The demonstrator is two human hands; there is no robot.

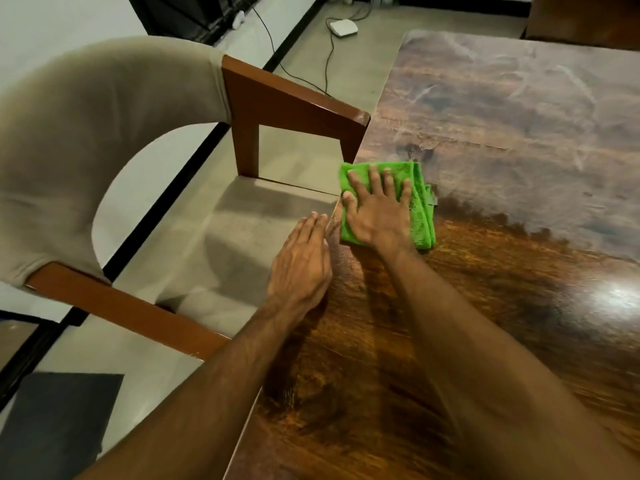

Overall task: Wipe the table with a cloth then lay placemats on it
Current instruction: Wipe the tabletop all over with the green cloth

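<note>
Head view:
Right hand (375,213): lies flat, fingers spread wide, palm pressing on the cloth; it grips nothing.
Cloth (420,216): green, folded, on the table close to its left edge, beside the chair arm.
Left hand (300,263): flat, fingers straight and together, resting on the table edge just beside the cloth; it holds nothing.
Table (502,174): dark wood, streaky and dull beyond the cloth, glossy nearer the person.
Chair (104,140): beige, wooden arms, drawn up at the left edge.

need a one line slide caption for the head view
Right hand presses a folded green microfibre cloth flat on the dark wooden table; left hand rests at its edge.
</note>
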